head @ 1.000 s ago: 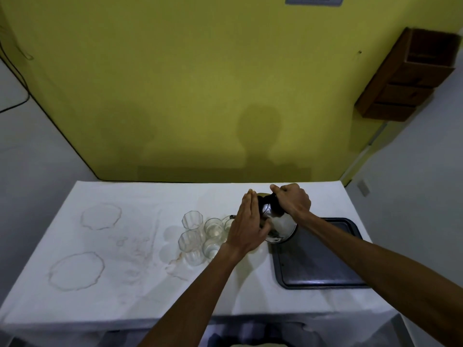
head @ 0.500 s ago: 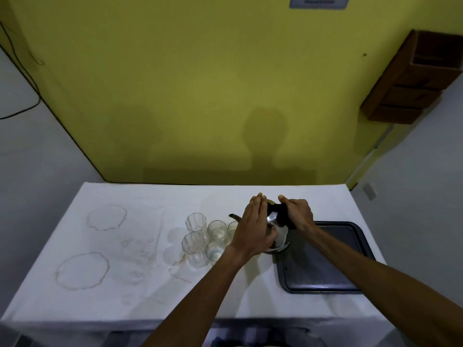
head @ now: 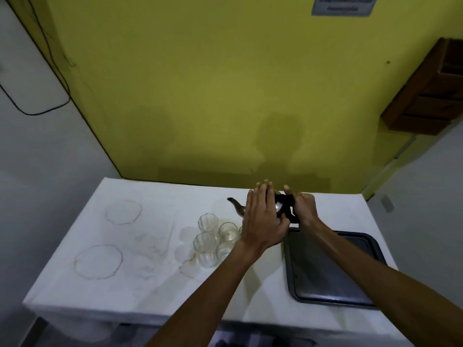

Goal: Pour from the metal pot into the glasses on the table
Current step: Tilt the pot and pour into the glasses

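I have the metal pot [head: 239, 209] at centre frame, just above the cluster of glasses [head: 228, 231]. Its spout points to the upper left and no stream shows. My right hand [head: 304, 207] is wrapped round the black handle. My left hand [head: 263, 216] lies flat against the lid side with its fingers straight, steadying rather than gripping.

I judge this as the step between pours, with the pot held level and not yet tipped over a rim. The next move calls for bringing the spout down over one glass and tilting slowly, with the left palm keeping the lid seated.

There is one pot and one dark tray [head: 333, 271] at lower right. I count four glasses for sure, two ribbed and two plain. A possible fifth rim is hidden behind my left wrist. I cannot tell how full they are.
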{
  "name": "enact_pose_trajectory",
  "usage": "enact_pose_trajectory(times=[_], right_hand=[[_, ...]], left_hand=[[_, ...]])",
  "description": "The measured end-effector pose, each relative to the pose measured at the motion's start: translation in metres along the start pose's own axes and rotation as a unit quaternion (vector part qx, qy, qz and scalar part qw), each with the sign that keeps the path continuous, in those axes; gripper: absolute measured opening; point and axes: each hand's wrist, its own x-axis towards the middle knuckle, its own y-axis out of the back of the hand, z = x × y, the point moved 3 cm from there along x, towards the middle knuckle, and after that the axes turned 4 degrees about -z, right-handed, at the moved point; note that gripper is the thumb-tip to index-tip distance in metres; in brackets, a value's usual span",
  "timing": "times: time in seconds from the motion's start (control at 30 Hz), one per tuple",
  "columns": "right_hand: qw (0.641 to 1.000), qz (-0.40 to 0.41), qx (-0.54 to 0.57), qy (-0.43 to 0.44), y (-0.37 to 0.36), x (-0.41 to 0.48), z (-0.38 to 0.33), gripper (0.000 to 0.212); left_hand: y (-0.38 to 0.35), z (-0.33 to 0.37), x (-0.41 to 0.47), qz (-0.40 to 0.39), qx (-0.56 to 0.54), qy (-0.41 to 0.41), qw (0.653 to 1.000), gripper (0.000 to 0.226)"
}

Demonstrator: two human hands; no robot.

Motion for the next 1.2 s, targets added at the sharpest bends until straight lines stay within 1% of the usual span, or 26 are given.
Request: enact_pose_trajectory(times=[0.1,0.13,0.37,0.43,0.53,0.77,1.2], right_hand=[[0.999,0.008,-0.049,0.009,-0.01,0.006,-0.008,0.057],[0.998,0.01,-0.063,0.011,-0.013,0.004,-0.013,0.059],[0.985,0.008,-0.168,0.045,-0.027,-0.009,-0.032,0.044],[0.98,0.006,-0.192,0.05,-0.031,-0.008,-0.032,0.046],[0.973,0.011,-0.224,0.059,-0.035,-0.008,-0.032,0.054],[0.962,0.017,-0.266,0.061,-0.043,-0.01,-0.036,0.058],[0.955,0.02,-0.288,0.066,-0.047,-0.011,-0.036,0.06]], left_hand=[[0.007,-0.009,0.0,0.015,-0.003,0.018,1.0,0.076],[0.009,-0.012,-0.001,0.019,-0.008,0.025,0.999,0.076],[0.013,-0.028,-0.01,0.022,-0.047,0.07,0.996,0.078],[0.013,-0.032,-0.013,0.019,-0.059,0.079,0.995,0.077],[0.011,-0.036,-0.017,0.023,-0.073,0.085,0.993,0.077],[0.008,-0.046,-0.023,0.029,-0.097,0.103,0.989,0.076],[0.005,-0.053,-0.024,0.026,-0.065,0.093,0.993,0.076]])
